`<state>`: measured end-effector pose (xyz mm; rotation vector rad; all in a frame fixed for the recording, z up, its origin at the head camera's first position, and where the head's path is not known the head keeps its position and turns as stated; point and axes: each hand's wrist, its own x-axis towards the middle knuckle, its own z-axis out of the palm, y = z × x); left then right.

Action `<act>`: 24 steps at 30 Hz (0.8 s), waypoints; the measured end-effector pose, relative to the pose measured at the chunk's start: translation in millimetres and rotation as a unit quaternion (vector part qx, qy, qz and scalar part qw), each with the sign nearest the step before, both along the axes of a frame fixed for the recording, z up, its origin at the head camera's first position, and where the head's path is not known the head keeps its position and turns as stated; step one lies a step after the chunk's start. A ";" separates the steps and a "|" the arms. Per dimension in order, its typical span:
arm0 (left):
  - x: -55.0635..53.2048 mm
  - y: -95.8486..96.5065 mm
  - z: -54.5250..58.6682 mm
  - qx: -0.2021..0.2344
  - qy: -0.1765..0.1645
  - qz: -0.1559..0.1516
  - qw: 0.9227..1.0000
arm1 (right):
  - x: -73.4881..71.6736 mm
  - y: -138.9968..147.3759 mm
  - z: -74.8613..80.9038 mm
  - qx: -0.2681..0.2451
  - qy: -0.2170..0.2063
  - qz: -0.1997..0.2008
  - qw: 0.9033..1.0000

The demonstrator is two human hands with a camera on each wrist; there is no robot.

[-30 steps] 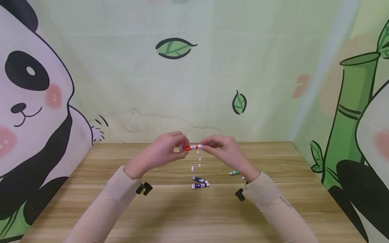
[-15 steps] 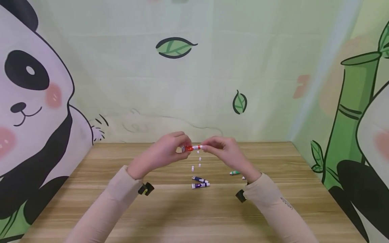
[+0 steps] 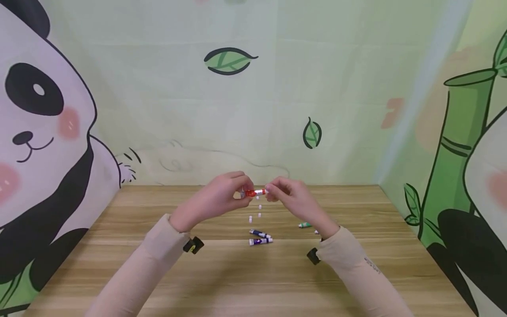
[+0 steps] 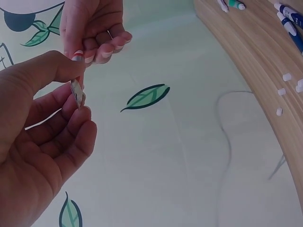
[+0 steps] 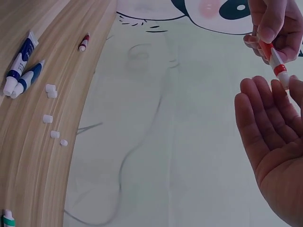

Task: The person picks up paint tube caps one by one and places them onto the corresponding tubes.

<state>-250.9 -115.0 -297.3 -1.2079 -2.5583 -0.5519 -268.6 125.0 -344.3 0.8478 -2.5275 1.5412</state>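
Observation:
A small red-and-white paint tube (image 3: 255, 193) is held up level above the far part of the table. My left hand (image 3: 231, 191) pinches its flat crimped end between thumb and fingers. At the other end, my right hand (image 3: 291, 193) pinches the white cap (image 5: 282, 77) with thumb and forefinger; its remaining fingers spread loosely in the right wrist view. Beneath the hands, several small white caps (image 3: 259, 215) lie scattered on the wood. Nearer lie a dark blue tube (image 3: 260, 234) and a purple-blue tube (image 3: 260, 241), close together.
A green tube (image 3: 305, 225) lies by the right forearm, with another white end partly hidden there. In the right wrist view a dark red tube (image 5: 84, 42) lies near the table's far edge. Behind the wooden table (image 3: 222, 273) hangs a panda-print backdrop (image 3: 253, 110).
Both hands have shifted slightly to the right with the red tube. The right thumb and fingers have changed their hold around the cap. The things on the table stay put.

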 end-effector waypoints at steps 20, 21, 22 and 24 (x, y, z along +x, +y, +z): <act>-2.8 -5.9 -2.0 0.013 0.014 -0.010 1.000 | 3.4 6.2 6.1 0.068 0.048 0.052 0.995; -2.8 -5.9 -1.8 0.014 0.015 -0.012 1.000 | 3.3 6.4 6.5 0.069 0.051 0.055 0.995; -2.8 -5.8 -1.7 0.014 0.015 -0.014 1.000 | 3.2 6.6 6.8 0.071 0.054 0.058 0.994; -2.6 -5.1 -1.6 0.014 0.014 -0.017 1.000 | 2.8 6.8 6.9 0.073 0.062 0.065 0.993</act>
